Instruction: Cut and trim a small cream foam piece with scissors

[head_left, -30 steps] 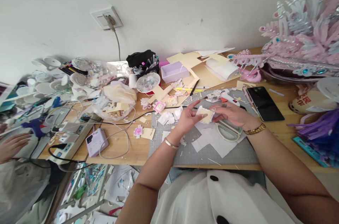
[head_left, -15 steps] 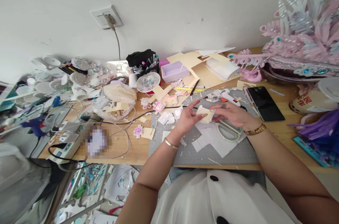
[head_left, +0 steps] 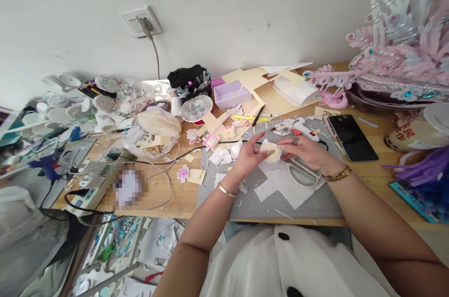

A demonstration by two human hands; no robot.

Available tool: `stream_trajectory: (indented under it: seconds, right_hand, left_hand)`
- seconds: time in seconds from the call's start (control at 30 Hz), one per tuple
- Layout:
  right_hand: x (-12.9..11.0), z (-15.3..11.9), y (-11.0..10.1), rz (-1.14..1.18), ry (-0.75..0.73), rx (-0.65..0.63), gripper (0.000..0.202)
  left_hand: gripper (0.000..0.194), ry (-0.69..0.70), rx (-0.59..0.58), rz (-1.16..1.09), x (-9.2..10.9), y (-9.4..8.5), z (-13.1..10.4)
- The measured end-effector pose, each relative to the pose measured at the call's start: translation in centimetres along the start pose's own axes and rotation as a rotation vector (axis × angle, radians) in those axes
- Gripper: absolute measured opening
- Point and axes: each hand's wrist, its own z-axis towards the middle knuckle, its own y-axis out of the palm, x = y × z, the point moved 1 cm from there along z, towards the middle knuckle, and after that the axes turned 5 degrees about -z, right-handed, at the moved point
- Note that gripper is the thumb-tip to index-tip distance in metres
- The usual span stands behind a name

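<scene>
A small cream square piece with a bumpy white edge [head_left: 271, 151] is held up between both hands over the grey cutting mat [head_left: 259, 208]. My left hand [head_left: 249, 156] grips its left side, thumb across the front. At its right edge, my right hand [head_left: 304, 149] pinches it between thumb and fingers. Scissors with pale handles [head_left: 302, 173] lie on white paper [head_left: 280, 189] just below my right hand. Behind that hand is a white glue gun [head_left: 305, 129]. Small pink-framed pieces [head_left: 211, 141] rest left of the mat's top, and folded white bits [head_left: 220, 155] lie nearer my left hand.
A black phone [head_left: 352, 138] lies at the right, near a cup [head_left: 414, 135] and pink feathery crowns [head_left: 403, 63]. Behind are a lilac box [head_left: 231, 95] and cream card sheets [head_left: 254, 78]. Plastic bags, cables and a power strip [head_left: 89, 194] fill the left.
My right hand has shifted very slightly at the piece's right edge. Both hands keep hold of it, and the things on the table have not moved.
</scene>
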Motion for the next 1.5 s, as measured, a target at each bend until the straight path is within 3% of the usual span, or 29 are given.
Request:
stream_trajectory:
  seconds: [0.4,1.2,1.5]
  right_hand:
    - [0.37,0.36,-0.93,0.113,0.034,-0.055,0.019]
    - [-0.52,-0.26,-0.67,0.067,0.012,-0.044,0.025]
    - [0.15,-0.06,-0.94,0.079,-0.002,-0.057,0.028]
  left_hand:
    - [0.1,-0.01,-0.02,-0.001,0.15,0.06,-0.06]
    - [0.1,-0.013,-0.008,0.014,0.18,0.12,-0.08]
    - [0.099,-0.014,-0.01,-0.019,0.21,0.06,-0.09]
